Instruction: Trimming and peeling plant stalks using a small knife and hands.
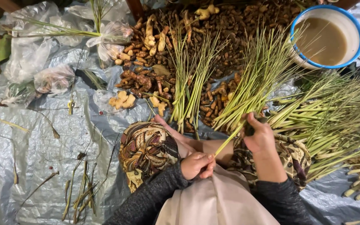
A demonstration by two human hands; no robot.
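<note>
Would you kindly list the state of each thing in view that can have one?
Left hand: closed on a stalk's end.
Right hand: gripping the lemongrass bundle.
Bowl: holds cloudy brown liquid.
Bags: tied, filled.
Loose lemongrass: piled, lying flat.

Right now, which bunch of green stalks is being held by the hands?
The fanned lemongrass bunch in the middle right: the right hand grips its base, while the thinner bunch and the big pile lie untouched.

Clear plastic bags (42, 54), upper left
</note>
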